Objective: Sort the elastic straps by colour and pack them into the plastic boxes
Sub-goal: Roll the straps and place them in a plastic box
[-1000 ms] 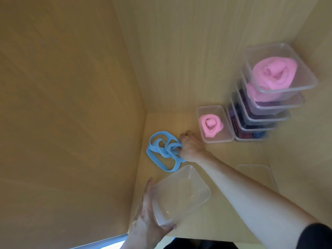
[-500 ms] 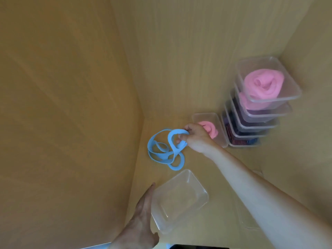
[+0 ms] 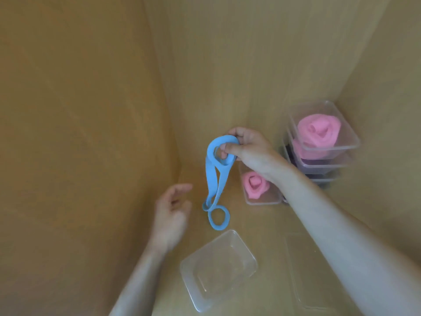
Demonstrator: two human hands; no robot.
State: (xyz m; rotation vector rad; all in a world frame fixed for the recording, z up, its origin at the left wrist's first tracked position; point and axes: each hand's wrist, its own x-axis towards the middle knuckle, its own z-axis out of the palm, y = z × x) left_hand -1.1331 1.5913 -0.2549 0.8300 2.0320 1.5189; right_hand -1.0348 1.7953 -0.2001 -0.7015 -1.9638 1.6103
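Observation:
My right hand [image 3: 248,151] pinches the top loop of a blue elastic strap [image 3: 215,179], which hangs down in the air with its lower loop near the shelf floor. To the left of the hanging strap my left hand [image 3: 170,215] is raised, fingers loosely spread, holding nothing; it looks blurred. An empty clear plastic box [image 3: 218,267] lies on the wooden floor below both hands. Behind my right wrist a small clear box [image 3: 262,199] holds a rolled pink strap [image 3: 254,184].
At the right stands a stack of clear boxes [image 3: 323,156]; the top one holds a rolled pink strap [image 3: 319,131], lower ones hold pink and dark straps. A clear lid [image 3: 319,281] lies flat on the floor under my right forearm. Wooden walls enclose left, back and right.
My right hand has lifted the blue strap off the floor so it hangs stretched. My left hand has let go of the empty box and risen toward the strap.

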